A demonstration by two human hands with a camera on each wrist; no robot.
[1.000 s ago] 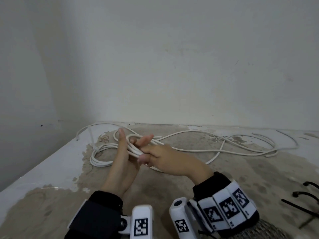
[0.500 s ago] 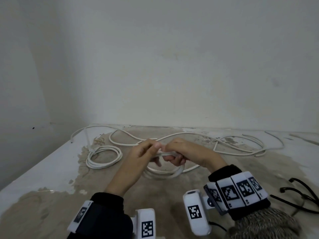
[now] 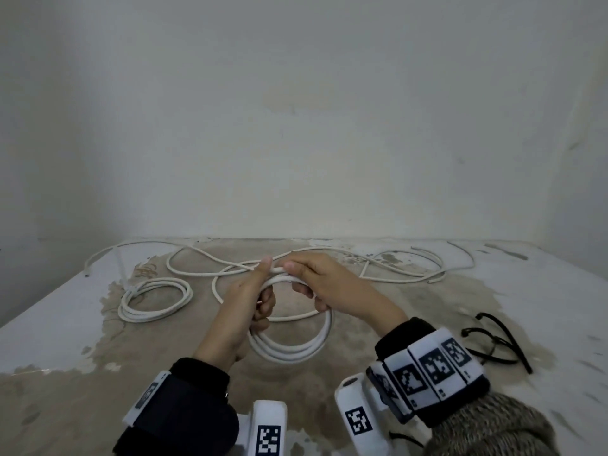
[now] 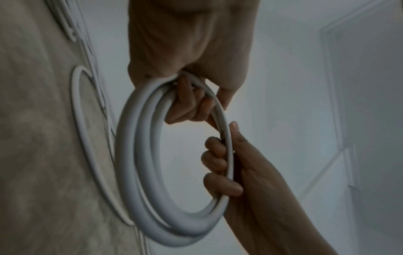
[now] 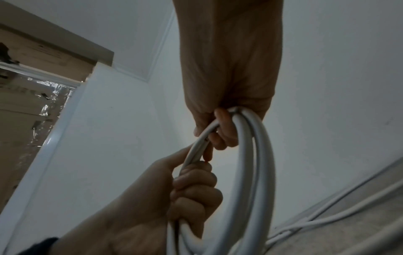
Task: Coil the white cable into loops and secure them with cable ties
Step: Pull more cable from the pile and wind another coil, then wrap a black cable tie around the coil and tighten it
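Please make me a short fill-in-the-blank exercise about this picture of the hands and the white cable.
1. Both hands grip the same ____ of white cable.
2. The left hand and right hand hold it ____ the table.
3. The tied coil lies to the ____ of the hands.
4. The ties on the right are ____.

Answers: coil; above; left; black

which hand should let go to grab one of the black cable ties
Right. The black cable ties lie on the table beside the right hand. The left hand grips the coil and could probably hold it alone.
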